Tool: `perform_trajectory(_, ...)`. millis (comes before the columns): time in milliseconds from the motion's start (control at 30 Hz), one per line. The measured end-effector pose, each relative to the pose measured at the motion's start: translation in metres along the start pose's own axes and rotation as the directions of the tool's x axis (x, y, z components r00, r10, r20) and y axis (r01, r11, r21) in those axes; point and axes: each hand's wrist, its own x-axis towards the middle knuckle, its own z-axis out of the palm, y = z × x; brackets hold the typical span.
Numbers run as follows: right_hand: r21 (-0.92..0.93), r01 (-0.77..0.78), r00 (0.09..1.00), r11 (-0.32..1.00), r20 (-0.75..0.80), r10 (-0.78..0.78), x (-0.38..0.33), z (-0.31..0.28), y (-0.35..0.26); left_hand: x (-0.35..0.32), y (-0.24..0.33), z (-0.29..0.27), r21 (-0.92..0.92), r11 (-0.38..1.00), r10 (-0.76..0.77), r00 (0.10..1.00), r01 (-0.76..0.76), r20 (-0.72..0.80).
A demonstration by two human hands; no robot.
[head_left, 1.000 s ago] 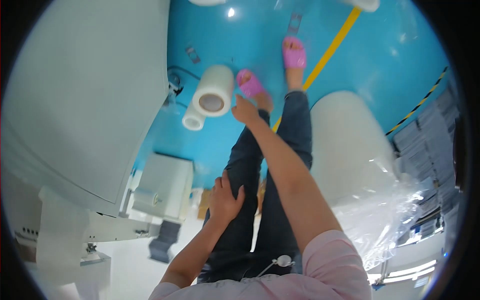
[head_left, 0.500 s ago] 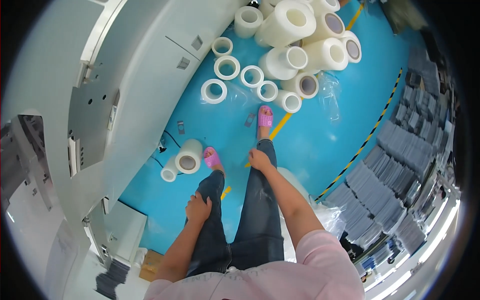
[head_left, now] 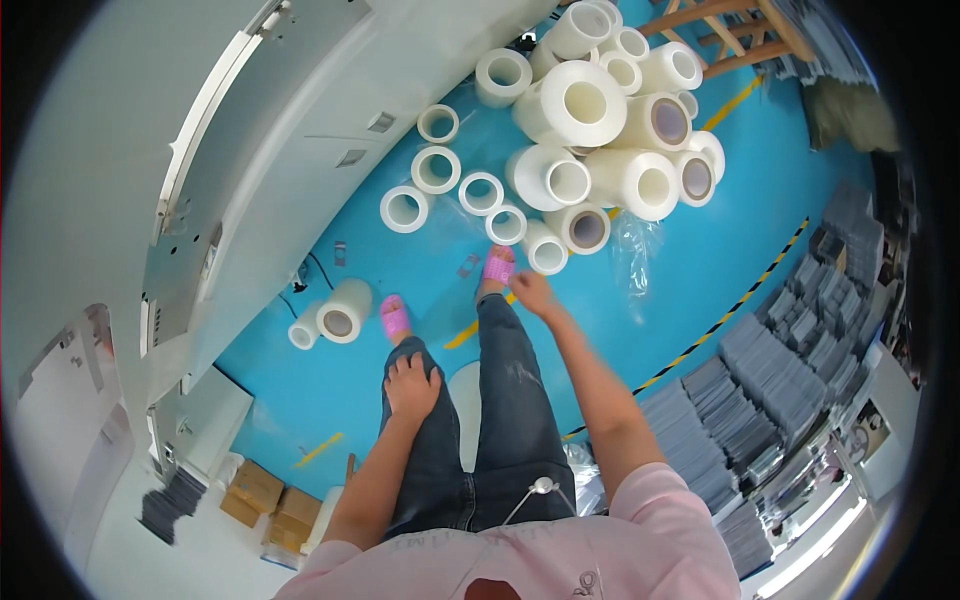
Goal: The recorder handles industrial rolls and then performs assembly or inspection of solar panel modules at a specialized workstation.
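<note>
I am standing on a blue floor (head_left: 690,270) and looking down at my legs in dark jeans and pink slippers. My left hand (head_left: 411,384) rests flat on my left thigh and holds nothing. My right hand (head_left: 533,294) reaches forward past my right knee with its fingers loosely apart, empty, above the floor near a small white roll (head_left: 546,250). Just ahead lies a heap of large white film rolls (head_left: 585,105) lying on their sides. Several flat white rolls (head_left: 436,169) stand on end to the left of the heap.
A large white machine (head_left: 200,170) runs along my left. Two white rolls (head_left: 340,312) lie at its base. Crumpled clear plastic wrap (head_left: 637,245) lies on the floor. Stacks of grey sheets (head_left: 770,390) fill the right side behind a yellow-black floor line. Cardboard boxes (head_left: 265,497) sit at lower left.
My view has swung up and forward, bringing the heap of rolls closer. My right hand has come away from the roll by the machine and now reaches forward. The left hand stays on my thigh.
</note>
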Motion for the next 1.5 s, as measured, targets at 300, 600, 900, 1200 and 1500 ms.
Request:
perform_trajectory(300,0.162,0.352,0.481,0.922,-0.876,-0.03,0.107,-0.2,-0.136,-0.002,0.048,-0.026,-0.074,0.992,0.101,0.995,-0.101,-0.011)
perform_trajectory(600,0.662,0.134,0.786,0.737,-0.524,0.329,0.165,-0.21,-0.134,0.038,0.037,-0.043,0.03,0.988,0.149,0.988,-0.151,0.041)
perform_trajectory(900,0.256,0.165,0.796,0.953,-0.604,0.024,0.12,-0.147,-0.2,0.053,0.02,-0.065,0.128,0.972,0.182,0.977,-0.196,0.114)
perform_trajectory(1200,0.414,0.075,0.763,0.907,-0.61,0.215,0.14,-0.09,-0.182,0.062,0.023,-0.07,0.089,0.97,0.214,0.969,-0.225,0.125)
perform_trajectory(1500,0.542,-0.01,0.689,0.84,-0.605,0.399,0.19,-0.062,-0.165,0.063,0.02,-0.074,0.043,0.972,0.221,0.962,-0.231,0.157)
